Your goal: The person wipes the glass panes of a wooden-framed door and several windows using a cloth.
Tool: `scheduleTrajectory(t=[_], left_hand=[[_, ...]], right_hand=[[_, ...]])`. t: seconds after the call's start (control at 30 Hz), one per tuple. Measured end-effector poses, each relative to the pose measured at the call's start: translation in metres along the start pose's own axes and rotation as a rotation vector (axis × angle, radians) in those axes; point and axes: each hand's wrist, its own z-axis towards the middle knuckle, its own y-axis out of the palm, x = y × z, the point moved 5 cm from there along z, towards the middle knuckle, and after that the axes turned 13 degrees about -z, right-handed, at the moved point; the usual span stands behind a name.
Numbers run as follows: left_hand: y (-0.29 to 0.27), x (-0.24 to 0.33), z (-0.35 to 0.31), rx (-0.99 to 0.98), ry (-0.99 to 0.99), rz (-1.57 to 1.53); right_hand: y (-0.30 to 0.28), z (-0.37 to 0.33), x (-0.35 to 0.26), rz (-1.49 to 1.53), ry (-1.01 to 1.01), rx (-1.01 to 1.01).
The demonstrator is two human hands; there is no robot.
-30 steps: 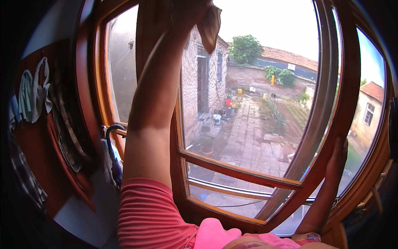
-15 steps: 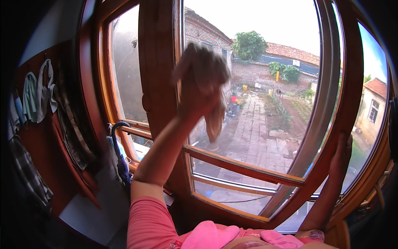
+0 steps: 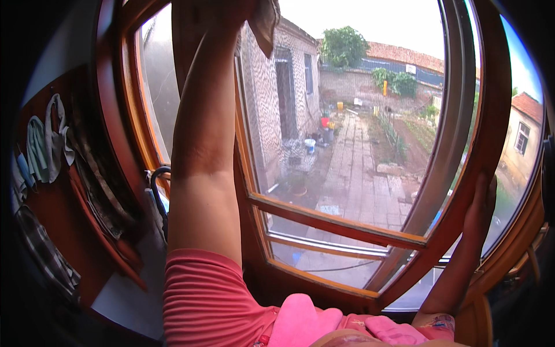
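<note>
My left hand (image 3: 234,8) is raised to the top edge of the picture, partly cut off and dark. It is closed on a pale cloth (image 3: 265,24), whose loose end hangs in front of the upper left of the window pane (image 3: 352,156). The rest of the cloth is out of view. Lower on the right, my right hand (image 3: 481,199) grips the edge of the brown wooden window sash (image 3: 462,199); some of its fingers are hidden by the frame.
A wooden crossbar (image 3: 341,222) divides the sash low down. Clothes (image 3: 55,133) hang on the brown panel at left, with a dark umbrella's curved handle (image 3: 159,172) beside the frame. Through the glass show a paved yard (image 3: 352,168), a brick building and a tree.
My left hand has moved up and to the left with the cloth, from mid-pane to the top edge of view. My right hand stays on the sash.
</note>
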Motion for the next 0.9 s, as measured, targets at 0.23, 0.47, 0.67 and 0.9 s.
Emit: scheduleTrajectory(t=[0.23, 0.47, 0.67, 0.9], left_hand=[[-0.003, -0.008, -0.207, 0.171, -0.258, 0.234], [0.072, 0.164, -0.395, -0.045, -0.469, 0.274], [0.074, 0.149, -0.293, -0.129, -0.011, 0.444], [0.087, 0.098, -0.088, 0.049, 0.119, 0.066]], right_hand=[[-0.002, 0.001, 0.000, -0.076, 0.010, -0.007], [0.001, 0.006, 0.001, 0.016, 0.046, -0.009], [0.006, 0.003, -0.005, 0.079, 0.019, -0.065], [0.003, 0.000, -0.013, 0.094, -0.044, -0.070]])
